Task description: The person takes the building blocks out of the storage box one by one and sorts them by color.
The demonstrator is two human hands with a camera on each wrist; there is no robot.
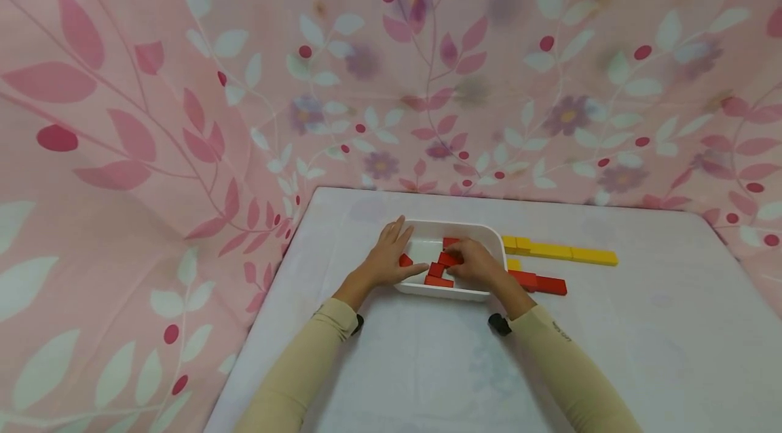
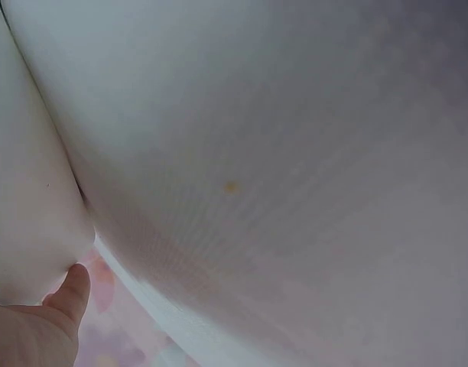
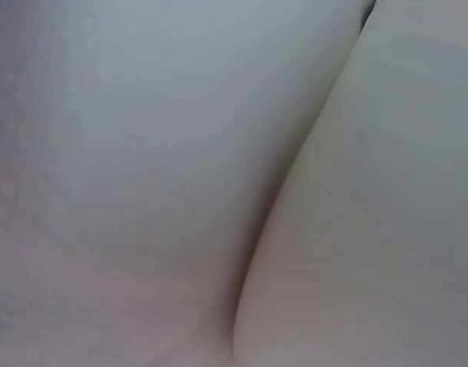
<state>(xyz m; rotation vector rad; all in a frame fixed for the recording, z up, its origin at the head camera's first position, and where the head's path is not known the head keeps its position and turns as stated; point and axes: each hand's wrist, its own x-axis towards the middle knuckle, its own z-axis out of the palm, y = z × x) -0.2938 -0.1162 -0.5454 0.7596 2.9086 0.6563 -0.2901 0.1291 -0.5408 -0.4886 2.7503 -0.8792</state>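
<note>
A white rectangular tray (image 1: 449,294) stands on the table with several red blocks (image 1: 436,270) lying loose inside it. My left hand (image 1: 386,262) rests at the tray's left side, fingers spread and thumb reaching over the inside. One red block (image 1: 405,260) shows beside that hand, partly covered by it. Over the right half of the tray, my right hand (image 1: 478,265) has its fingers and thumb bent around a red block (image 1: 449,259), which it pinches. In the left wrist view only a fingertip (image 2: 79,283) appears; the right wrist view shows pale fabric and no hand.
Right of the tray, a row of yellow blocks (image 1: 550,251) extends along the table. Nearer lies a shorter row of red blocks (image 1: 550,284), with a small yellow block (image 1: 514,264) between the rows. Pink floral cloth (image 1: 427,80) hangs behind and left of the white-covered table (image 1: 421,365).
</note>
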